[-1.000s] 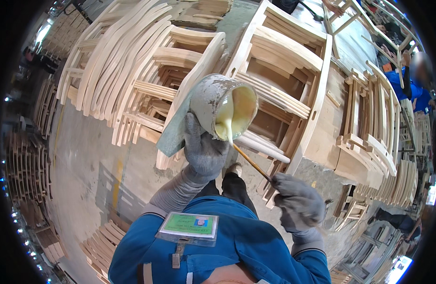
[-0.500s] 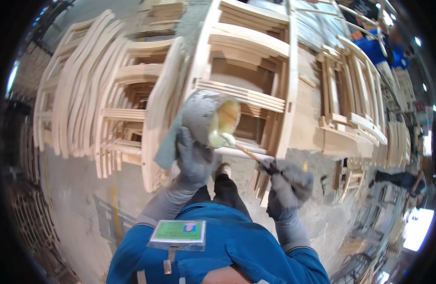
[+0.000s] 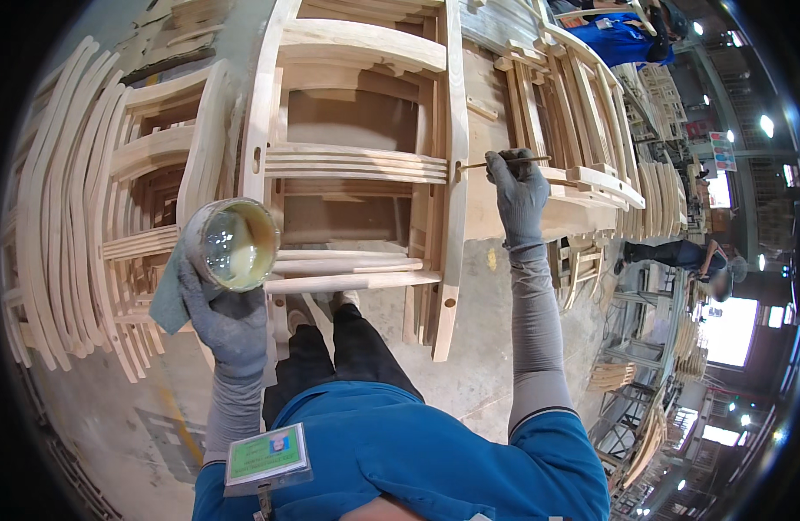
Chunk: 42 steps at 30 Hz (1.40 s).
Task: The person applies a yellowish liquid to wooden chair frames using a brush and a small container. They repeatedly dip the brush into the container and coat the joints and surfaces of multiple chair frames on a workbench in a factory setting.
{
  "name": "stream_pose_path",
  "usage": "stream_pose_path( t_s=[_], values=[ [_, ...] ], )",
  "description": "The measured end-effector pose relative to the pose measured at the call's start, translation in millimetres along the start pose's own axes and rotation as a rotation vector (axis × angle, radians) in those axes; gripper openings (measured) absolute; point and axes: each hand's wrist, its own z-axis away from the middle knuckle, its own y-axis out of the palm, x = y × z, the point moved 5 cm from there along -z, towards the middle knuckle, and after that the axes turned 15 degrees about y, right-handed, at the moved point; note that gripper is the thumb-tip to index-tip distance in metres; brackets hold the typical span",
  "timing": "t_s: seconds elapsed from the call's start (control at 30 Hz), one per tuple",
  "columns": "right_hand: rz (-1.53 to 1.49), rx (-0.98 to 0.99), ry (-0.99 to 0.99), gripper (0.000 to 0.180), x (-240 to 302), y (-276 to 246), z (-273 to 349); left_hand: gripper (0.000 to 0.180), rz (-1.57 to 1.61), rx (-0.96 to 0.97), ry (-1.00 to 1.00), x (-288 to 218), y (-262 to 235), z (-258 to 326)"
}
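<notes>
My left hand [image 3: 231, 326], in a grey glove, grips a round pot [image 3: 265, 227] of pale, glossy glue, its mouth tilted toward me. A grey-green cloth [image 3: 168, 300] hangs beside that hand. In my gloved right hand [image 3: 520, 195] a thin wooden stick [image 3: 478, 165] is pinched, lying nearly level. Its far end meets the right-hand rail [image 3: 453, 208] of a stack of pale wooden chair frames [image 3: 357, 43], at a small slot. Whether glue coats the tip is too small to tell. Between the rails run crossbars [image 3: 357, 162] stacked close together.
More curved chair frames [image 3: 61, 208] stand close on my left. Another group of frames [image 3: 582, 113] sits to the right on a brown board [image 3: 495, 208]. A person in blue [image 3: 621, 39] is at the far right; a second person [image 3: 678, 256] stands farther along.
My right hand has drawn the stick out of the pot and moved it up to the frame's right rail. The pot has shifted left and lower in view as the view turned.
</notes>
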Motion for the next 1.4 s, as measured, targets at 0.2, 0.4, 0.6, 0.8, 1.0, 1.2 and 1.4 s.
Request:
stream_pose_path(
  t_s=[0.2,0.4,0.6,0.8,1.0,1.2,1.4],
  values=[
    [0.262,-0.021,-0.125,0.017,0,19,-8,0.043,-0.113,-0.003,0.119,-11,-14,-7],
    [0.592,0.067,-0.159,0.015,32,30,7,0.043,0.047,-0.008,0.071,-19,-38,-18],
    [0.623,0.122,-0.148,0.016,30,29,-2,0.041,0.087,-0.003,0.025,-28,-47,-18],
    [0.692,0.153,-0.032,0.020,31,36,-5,0.042,0.143,-0.027,0.086,-36,-55,-18],
    [0.344,0.088,-0.028,0.017,9,30,-16,0.043,0.148,-0.015,0.064,-41,-60,-17],
    [0.567,-0.067,-0.446,0.012,2,21,52,0.044,0.163,0.022,0.092,-48,-63,-15],
    [0.648,0.011,-0.386,0.007,-18,12,81,0.041,0.285,0.186,0.005,-51,-57,-12]
  ],
)
